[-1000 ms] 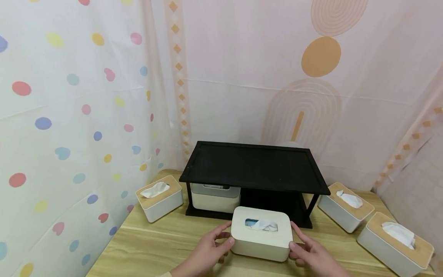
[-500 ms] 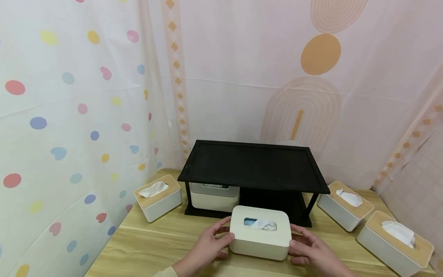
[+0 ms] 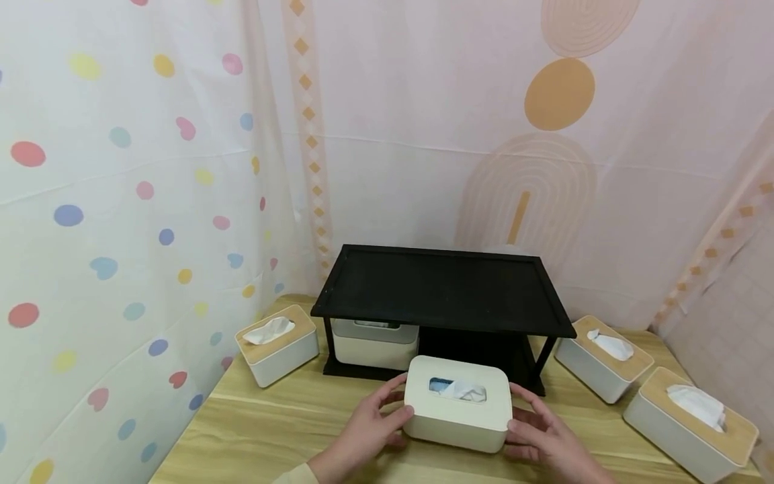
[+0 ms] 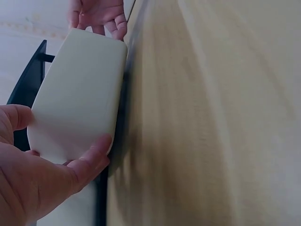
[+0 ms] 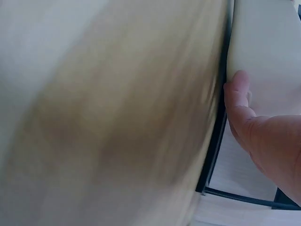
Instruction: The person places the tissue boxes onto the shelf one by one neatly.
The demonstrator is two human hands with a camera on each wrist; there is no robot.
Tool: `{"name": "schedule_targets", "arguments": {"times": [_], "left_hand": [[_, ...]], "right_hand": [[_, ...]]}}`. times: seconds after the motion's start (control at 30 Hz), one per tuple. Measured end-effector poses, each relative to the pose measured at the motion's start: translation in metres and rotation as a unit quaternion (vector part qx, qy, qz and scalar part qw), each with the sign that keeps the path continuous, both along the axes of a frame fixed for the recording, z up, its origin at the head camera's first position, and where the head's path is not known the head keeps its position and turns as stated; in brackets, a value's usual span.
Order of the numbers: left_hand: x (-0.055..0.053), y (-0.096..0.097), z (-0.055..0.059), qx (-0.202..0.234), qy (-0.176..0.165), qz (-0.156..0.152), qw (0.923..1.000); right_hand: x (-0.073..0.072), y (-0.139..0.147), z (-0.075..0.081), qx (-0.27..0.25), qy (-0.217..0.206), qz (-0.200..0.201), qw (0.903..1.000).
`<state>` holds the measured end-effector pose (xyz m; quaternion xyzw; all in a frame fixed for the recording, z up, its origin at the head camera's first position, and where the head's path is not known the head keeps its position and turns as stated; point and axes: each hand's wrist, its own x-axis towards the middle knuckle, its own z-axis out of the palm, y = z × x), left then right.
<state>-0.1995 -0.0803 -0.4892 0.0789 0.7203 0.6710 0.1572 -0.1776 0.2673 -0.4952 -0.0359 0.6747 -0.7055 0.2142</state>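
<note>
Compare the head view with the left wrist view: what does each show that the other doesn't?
Only head: the three wood-topped tissue boxes and the white tissue in the cream box.
Only left wrist: the palm of the right hand.
Both: the left hand and right hand holding the cream box, plus parts of the black shelf and table.

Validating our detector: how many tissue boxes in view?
5: cream box in front of the rack, pale box inside it, wood-topped box to its left, near box and far box to its right. Others could hide inside.
</note>
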Motion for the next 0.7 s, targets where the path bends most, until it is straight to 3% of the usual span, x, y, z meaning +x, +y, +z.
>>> {"name": "schedule_targets", "arguments": {"times": [0.3, 0.37, 0.43, 0.47, 0.53, 0.63, 0.7], "left_hand": [[-0.02, 0.014, -0.002, 0.001, 0.043, -0.009, 0.999], [-0.024, 0.017, -0.005, -0.02, 0.068, -0.01, 0.9975], [-0.025, 0.019, -0.007, -0.065, 0.111, -0.005, 0.9916], [-0.025, 0.02, -0.007, -0.094, 0.138, 0.001, 0.986], [-0.026, 0.021, -0.007, -0.156, 0.192, 0.017, 0.9688], [-0.025, 0.022, -0.005, -0.24, 0.261, 0.037, 0.9342], [-0.024, 0.023, -0.004, -0.283, 0.294, 0.041, 0.9121]], "right_hand": [[-0.011, 0.0, 0.009, 0.049, 0.034, -0.048, 0.997], [-0.011, -0.002, 0.009, 0.083, 0.052, -0.068, 0.9929], [-0.01, -0.004, 0.009, 0.141, 0.093, -0.09, 0.9814], [-0.01, -0.006, 0.01, 0.179, 0.122, -0.099, 0.9712], [-0.007, -0.009, 0.011, 0.262, 0.181, -0.117, 0.9407], [-0.003, -0.012, 0.012, 0.381, 0.267, -0.132, 0.8752], [-0.001, -0.014, 0.013, 0.425, 0.3, -0.14, 0.8429]]}}
